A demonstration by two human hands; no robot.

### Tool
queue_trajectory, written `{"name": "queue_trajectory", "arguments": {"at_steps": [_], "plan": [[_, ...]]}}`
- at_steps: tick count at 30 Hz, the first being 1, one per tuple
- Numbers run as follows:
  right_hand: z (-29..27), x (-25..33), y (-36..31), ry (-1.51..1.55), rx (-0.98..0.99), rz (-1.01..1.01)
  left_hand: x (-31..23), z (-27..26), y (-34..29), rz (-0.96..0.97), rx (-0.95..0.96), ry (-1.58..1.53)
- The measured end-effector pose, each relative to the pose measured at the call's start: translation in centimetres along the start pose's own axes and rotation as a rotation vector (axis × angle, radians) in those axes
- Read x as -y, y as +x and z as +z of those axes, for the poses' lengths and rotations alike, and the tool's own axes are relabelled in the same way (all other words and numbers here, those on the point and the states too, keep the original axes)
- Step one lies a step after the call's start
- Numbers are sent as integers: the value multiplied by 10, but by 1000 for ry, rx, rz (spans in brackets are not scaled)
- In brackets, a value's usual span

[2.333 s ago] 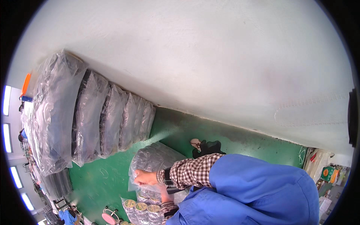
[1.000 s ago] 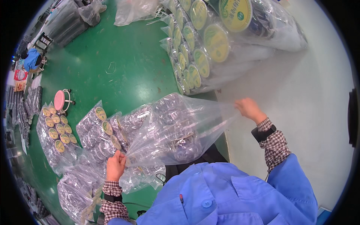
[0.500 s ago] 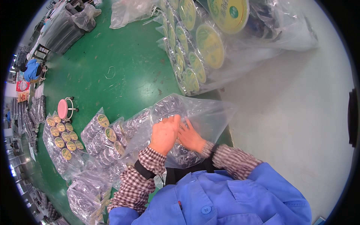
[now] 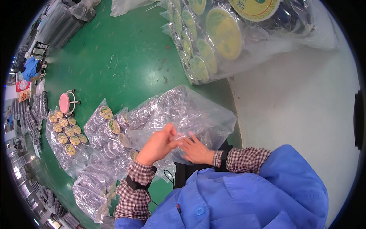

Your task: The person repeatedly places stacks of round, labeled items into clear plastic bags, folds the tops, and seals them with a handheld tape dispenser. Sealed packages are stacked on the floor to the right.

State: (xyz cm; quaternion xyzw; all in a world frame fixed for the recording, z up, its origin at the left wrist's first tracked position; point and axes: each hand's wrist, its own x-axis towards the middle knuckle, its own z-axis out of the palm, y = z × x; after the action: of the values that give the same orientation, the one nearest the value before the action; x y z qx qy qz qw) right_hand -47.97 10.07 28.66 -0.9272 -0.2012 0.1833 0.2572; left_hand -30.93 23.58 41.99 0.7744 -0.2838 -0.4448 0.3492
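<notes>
A large clear plastic bag (image 4: 217,118) lies before me, filled with shiny packs wrapped in clear film. My left hand (image 4: 157,145) has its fingers curled together on the near side of the bag, closed on a fold of the plastic. Close beside it, my right hand (image 4: 198,151) rests with fingers stretched out and slightly spread over the bag's surface. Between the two hands the film is wrinkled, and the left fingertips are partly hard to make out.
A bulky bag of packs with round yellow-green labels (image 4: 225,34) stands at the upper right, by a pale grey surface (image 4: 293,114). More filled bags (image 4: 65,133) lie leftward on the green floor (image 4: 133,57). Beyond are a pink stool (image 4: 65,103) and a seated person (image 4: 30,68).
My left hand has moved left and nearer to me, away from above the right hand. My right hand has shifted slightly right and nearer. The bag's film now spreads wider on the far side.
</notes>
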Motion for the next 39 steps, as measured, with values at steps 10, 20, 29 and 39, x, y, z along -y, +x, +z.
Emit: {"name": "queue_trajectory", "arguments": {"at_steps": [10,20,29,39], "plan": [[35,-119,68,-162,-204,168,141,237,16,-106,-87,73],[27,-164,-67,2278,-795,-24,129,247,25,-125,63,394],[-79,-20,-93,1035,-681,494,132,258,25,90,5,659],[111,13,-79,159,-237,581,50,90,156,110,-64,472]]}}
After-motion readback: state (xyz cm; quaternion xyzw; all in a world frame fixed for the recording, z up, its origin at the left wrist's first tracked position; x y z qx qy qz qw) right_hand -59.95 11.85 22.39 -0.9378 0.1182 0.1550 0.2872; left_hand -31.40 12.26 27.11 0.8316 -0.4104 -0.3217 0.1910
